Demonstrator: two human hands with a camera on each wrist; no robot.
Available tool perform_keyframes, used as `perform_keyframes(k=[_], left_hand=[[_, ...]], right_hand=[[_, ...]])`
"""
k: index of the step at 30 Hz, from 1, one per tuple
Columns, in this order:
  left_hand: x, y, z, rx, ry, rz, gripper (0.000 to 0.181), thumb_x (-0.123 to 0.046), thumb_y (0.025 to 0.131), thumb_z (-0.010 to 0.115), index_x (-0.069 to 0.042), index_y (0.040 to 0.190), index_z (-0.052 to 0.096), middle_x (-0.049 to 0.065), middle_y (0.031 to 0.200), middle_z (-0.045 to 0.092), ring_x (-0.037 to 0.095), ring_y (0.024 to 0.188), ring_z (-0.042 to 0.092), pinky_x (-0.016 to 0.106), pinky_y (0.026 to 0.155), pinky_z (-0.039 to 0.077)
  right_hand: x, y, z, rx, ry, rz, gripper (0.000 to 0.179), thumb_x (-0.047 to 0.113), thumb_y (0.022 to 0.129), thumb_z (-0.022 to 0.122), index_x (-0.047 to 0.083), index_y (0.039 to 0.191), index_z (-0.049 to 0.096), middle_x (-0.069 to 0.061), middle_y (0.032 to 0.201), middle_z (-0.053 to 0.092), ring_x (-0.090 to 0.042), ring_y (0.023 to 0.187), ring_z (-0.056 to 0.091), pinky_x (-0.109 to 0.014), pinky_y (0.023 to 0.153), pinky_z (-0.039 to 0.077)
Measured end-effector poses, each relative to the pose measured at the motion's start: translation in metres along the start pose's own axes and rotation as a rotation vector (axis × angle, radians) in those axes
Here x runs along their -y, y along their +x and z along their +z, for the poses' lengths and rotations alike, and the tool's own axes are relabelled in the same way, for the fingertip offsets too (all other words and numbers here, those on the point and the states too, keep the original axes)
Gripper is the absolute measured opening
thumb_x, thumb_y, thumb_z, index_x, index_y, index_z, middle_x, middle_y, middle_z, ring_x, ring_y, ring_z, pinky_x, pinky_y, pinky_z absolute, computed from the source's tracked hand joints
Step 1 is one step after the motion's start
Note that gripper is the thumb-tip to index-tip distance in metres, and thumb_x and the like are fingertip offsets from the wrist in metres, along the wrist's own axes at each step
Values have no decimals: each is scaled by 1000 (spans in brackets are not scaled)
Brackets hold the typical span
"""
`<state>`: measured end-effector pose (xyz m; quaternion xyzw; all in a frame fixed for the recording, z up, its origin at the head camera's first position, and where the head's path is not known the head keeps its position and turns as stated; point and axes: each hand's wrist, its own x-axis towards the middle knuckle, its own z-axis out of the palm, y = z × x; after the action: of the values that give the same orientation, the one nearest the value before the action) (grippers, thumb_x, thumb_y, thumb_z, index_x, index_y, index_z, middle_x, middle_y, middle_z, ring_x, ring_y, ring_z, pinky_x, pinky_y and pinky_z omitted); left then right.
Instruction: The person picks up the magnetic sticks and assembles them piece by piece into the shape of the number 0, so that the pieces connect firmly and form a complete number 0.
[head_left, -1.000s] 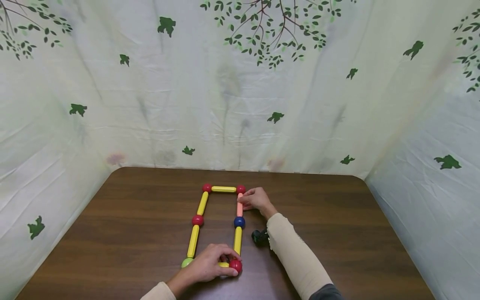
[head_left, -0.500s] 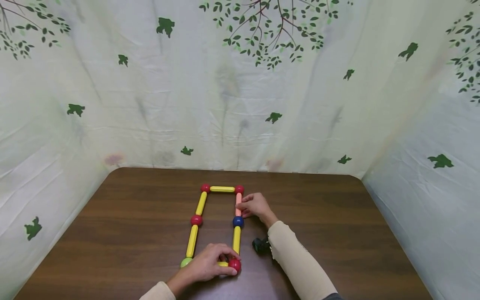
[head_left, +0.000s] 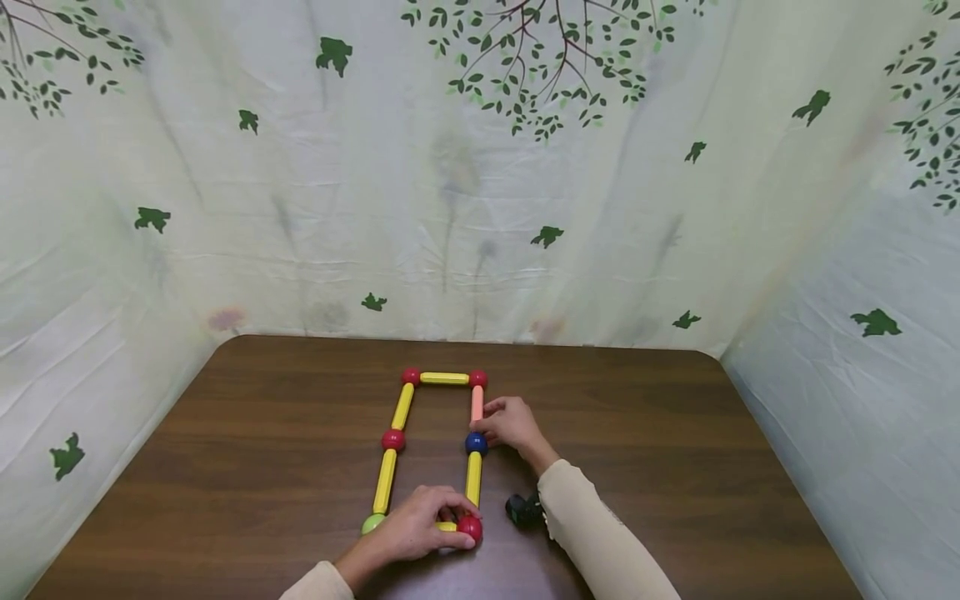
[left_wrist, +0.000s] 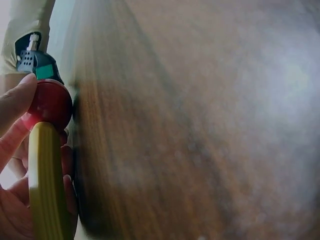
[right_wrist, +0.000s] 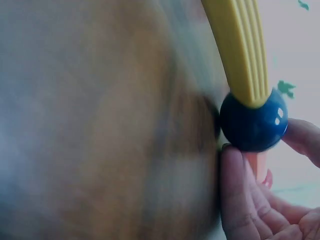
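Note:
On the table lies a closed frame of ribbed rods joined by balls, seen in the head view. My left hand [head_left: 416,527] grips the red ball [head_left: 470,528] at its near right corner, thumb and fingers on either side. In the left wrist view a yellow rod [left_wrist: 46,180] runs from that red ball [left_wrist: 52,106]. My right hand [head_left: 513,427] pinches the blue ball [head_left: 476,442] midway along the right side. The right wrist view shows the thumb and fingers around the blue ball [right_wrist: 254,121]. A pink rod [head_left: 477,404] extends beyond it, partly behind the fingers.
Red balls stand at the far left corner [head_left: 411,377], far right corner [head_left: 477,379] and left side [head_left: 393,440]. A green ball [head_left: 372,523] sits at the near left, partly hidden. A leaf-printed curtain [head_left: 480,275] hangs behind the brown table [head_left: 637,417].
My right hand has slid along the pink rod toward me, from its far part to the blue ball. The left hand stays on the red ball.

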<state>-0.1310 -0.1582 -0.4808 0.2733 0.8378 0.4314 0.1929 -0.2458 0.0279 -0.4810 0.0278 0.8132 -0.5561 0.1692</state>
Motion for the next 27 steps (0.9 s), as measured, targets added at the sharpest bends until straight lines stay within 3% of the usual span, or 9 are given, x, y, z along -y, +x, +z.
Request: perform_keyframes(k=[6, 13, 18, 22, 27], left_hand=[[-1, 0, 1, -20, 12, 25, 27, -31, 83, 76, -15, 105, 72, -15, 85, 60, 4, 78, 54, 21, 71, 47], [-2, -1, 0, -9, 7, 27, 29, -30, 84, 76, -13, 106, 72, -14, 85, 61, 3, 78, 55, 21, 71, 47], [-3, -2, -11, -20, 7, 49, 34, -30, 85, 75, -9, 111, 69, -5, 90, 66, 1, 76, 58, 21, 70, 50], [-4, -5, -31, -85, 30, 22, 37, -29, 86, 74, -6, 114, 67, 4, 94, 68, 7, 78, 60, 25, 71, 51], [3, -9, -59, -263, 102, -73, 35, -28, 86, 74, -8, 113, 68, 6, 98, 67, 20, 87, 61, 30, 72, 50]], right_hand=[[-1, -13, 3, 27, -63, -100, 60, 19, 75, 84, 4, 124, 53, -10, 86, 61, -20, 66, 61, -32, 59, 56], [-2, -17, 5, 27, -78, -141, 51, 17, 75, 84, 7, 117, 57, -8, 84, 61, -19, 64, 60, -32, 60, 56], [-3, -17, 4, 32, -81, -166, 42, 17, 76, 83, 8, 110, 61, -8, 85, 62, -20, 65, 59, -32, 61, 56], [-5, -18, 3, 43, -70, -195, 35, 16, 77, 82, 6, 106, 65, -9, 85, 63, -20, 65, 59, -33, 61, 56], [-7, -18, 3, 49, -61, -197, 34, 15, 78, 82, 6, 106, 66, -8, 88, 64, -19, 66, 60, -32, 62, 56]])
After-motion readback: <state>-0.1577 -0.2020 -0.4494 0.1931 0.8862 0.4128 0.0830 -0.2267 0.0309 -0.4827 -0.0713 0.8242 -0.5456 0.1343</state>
